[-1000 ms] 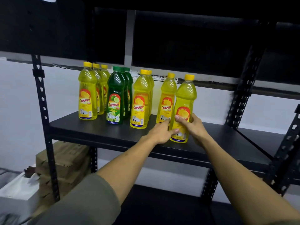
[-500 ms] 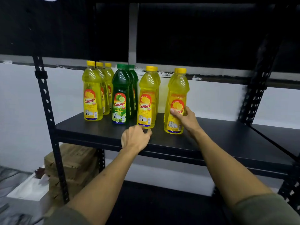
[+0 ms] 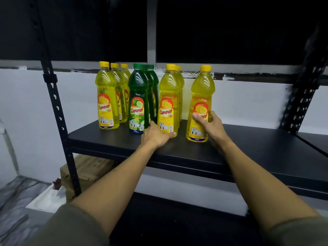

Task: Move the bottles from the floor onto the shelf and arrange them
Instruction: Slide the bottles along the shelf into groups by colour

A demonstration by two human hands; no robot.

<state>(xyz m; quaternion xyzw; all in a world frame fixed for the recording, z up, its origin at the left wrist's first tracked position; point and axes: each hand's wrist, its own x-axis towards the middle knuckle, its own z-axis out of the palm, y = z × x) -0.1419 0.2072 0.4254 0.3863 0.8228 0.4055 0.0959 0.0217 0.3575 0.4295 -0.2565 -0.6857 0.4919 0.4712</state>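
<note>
On black shelf (image 3: pixel 248 150), upper level, four files of upright bottles, labels forward.
File one, far left: yellow bottles (image 3: pixel 106 103), three deep.
File two: green bottles (image 3: pixel 138 103), three deep.
File three: front yellow bottle (image 3: pixel 168 103), one more directly behind; left hand (image 3: pixel 156 136) wrapped round its base, fingers curled at foot, thumb across front.
File four, far right: lone yellow bottle (image 3: pixel 201 96), standing apart from file three; right hand (image 3: pixel 209 126) grasping lower body over label, thumb on front face.
Step in hand, by judgement: squaring up files three and four.
Handling advice: grip low, slide rather than lift, keep bases flat on board; match gap to neighbouring files; bring front faces level with files one and two; turn labels outward; avoid nudging green file alongside.
</note>
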